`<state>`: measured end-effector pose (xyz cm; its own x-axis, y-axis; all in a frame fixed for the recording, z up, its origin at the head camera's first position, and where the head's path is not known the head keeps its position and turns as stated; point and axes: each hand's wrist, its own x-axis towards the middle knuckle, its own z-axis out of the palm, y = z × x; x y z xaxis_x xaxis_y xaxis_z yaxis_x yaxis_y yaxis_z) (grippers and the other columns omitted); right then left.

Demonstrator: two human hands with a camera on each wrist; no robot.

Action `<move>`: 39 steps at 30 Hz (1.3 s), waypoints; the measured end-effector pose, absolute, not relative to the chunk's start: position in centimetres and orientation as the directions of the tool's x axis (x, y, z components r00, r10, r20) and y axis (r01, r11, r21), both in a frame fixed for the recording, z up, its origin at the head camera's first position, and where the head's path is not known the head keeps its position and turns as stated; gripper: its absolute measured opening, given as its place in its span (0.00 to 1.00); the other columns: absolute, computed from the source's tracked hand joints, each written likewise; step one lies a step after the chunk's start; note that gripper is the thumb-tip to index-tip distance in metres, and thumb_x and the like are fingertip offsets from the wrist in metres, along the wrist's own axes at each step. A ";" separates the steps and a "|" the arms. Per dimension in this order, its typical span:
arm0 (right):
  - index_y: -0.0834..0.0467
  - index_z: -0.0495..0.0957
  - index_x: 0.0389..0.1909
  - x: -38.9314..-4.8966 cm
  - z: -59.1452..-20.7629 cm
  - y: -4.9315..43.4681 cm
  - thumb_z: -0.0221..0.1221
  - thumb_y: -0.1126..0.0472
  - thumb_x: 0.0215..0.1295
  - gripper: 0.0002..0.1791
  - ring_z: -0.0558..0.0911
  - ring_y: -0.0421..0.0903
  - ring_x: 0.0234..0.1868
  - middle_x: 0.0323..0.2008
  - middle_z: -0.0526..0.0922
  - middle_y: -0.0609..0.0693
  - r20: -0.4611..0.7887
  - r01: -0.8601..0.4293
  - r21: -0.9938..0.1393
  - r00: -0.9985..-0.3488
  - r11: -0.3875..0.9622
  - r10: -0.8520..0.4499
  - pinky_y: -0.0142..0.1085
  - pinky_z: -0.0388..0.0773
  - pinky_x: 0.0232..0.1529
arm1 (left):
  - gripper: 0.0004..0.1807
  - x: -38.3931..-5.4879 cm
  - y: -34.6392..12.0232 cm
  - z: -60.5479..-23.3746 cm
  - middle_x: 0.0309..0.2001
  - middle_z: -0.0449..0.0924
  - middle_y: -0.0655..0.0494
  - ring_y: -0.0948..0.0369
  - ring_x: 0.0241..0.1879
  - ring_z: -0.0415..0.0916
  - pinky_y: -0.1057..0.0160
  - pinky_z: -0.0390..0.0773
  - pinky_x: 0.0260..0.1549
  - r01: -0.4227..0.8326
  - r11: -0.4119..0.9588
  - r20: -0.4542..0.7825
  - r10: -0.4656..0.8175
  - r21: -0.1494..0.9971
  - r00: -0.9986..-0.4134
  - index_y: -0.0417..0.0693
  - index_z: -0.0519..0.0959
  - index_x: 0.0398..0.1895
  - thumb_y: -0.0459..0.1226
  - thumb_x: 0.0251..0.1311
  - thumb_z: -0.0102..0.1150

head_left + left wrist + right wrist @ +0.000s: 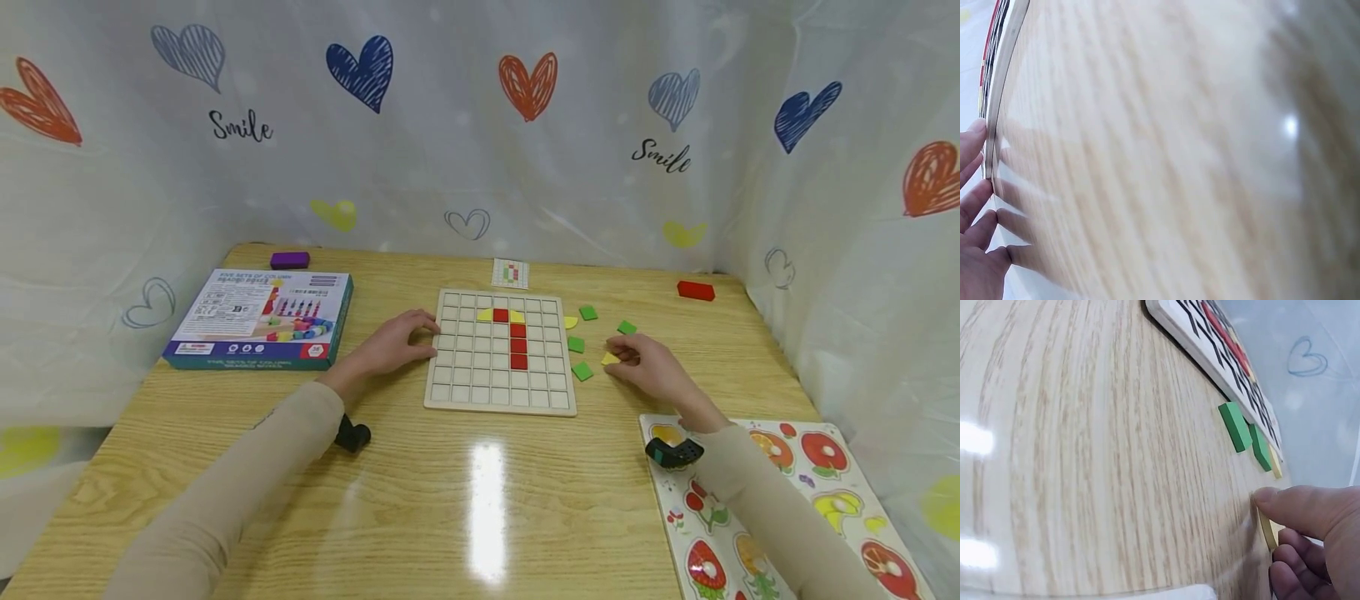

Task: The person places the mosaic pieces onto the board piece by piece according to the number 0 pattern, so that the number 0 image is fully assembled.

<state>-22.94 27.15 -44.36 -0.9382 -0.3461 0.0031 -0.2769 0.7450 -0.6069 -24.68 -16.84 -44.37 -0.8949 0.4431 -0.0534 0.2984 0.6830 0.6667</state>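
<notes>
A white gridded wooden board (472,379) lies mid-table. On it sit several red square tiles (518,346), with a yellow tile (486,315) on either side of the top red one. My left hand (393,342) rests beside the board's left edge, and its fingertips touch that edge and the table. To the right of the board, my right hand (652,367) pinches a small yellow tile (1266,530) between thumb and fingers, low at the tabletop. Several green tiles (582,372) and another yellow tile (571,322) with a rounded side lie between board and right hand.
A small pattern card (510,273) lies behind the board. At the left are a boxed bead set (258,321) and a purple block (289,260). A red block (696,290) sits at the back right. A fruit puzzle board (675,517) lies under the right forearm.
</notes>
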 end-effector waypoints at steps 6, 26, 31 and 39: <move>0.64 0.81 0.51 -22.9 -44.7 27.1 0.64 0.60 0.64 0.17 0.76 0.50 0.40 0.42 0.80 0.57 0.027 -0.285 -0.560 -0.945 0.777 -0.327 0.42 0.75 0.43 | 0.19 -24.7 -16.9 -44.4 0.68 0.65 0.44 0.47 0.72 0.54 0.47 0.53 0.70 0.297 0.679 -0.052 0.443 0.671 -0.895 0.43 0.76 0.56 0.39 0.64 0.62; 0.59 0.82 0.51 -22.1 -43.6 23.2 0.65 0.55 0.64 0.17 0.80 0.47 0.41 0.44 0.83 0.52 0.049 -0.296 -0.643 -0.936 0.706 -0.347 0.42 0.78 0.43 | 0.19 -24.9 -17.0 -44.7 0.68 0.65 0.44 0.47 0.72 0.55 0.47 0.54 0.70 0.305 0.687 -0.047 0.443 0.660 -0.895 0.43 0.76 0.56 0.40 0.64 0.63; 0.59 0.83 0.49 -21.5 -43.4 20.4 0.66 0.57 0.63 0.16 0.79 0.44 0.39 0.42 0.83 0.50 0.042 -0.329 -0.673 -0.911 0.663 -0.409 0.39 0.79 0.43 | 0.19 -24.8 -17.0 -44.7 0.68 0.65 0.44 0.47 0.72 0.55 0.47 0.54 0.70 0.318 0.683 -0.037 0.451 0.657 -0.892 0.43 0.77 0.56 0.40 0.64 0.63; 0.59 0.84 0.47 -21.1 -43.9 17.1 0.67 0.60 0.62 0.14 0.77 0.41 0.37 0.40 0.81 0.48 0.081 -0.437 -0.669 -0.847 0.602 -0.525 0.35 0.78 0.40 | 0.19 -24.9 -17.1 -44.7 0.68 0.65 0.44 0.47 0.72 0.54 0.47 0.54 0.70 0.323 0.681 -0.034 0.455 0.658 -0.890 0.43 0.77 0.56 0.40 0.64 0.63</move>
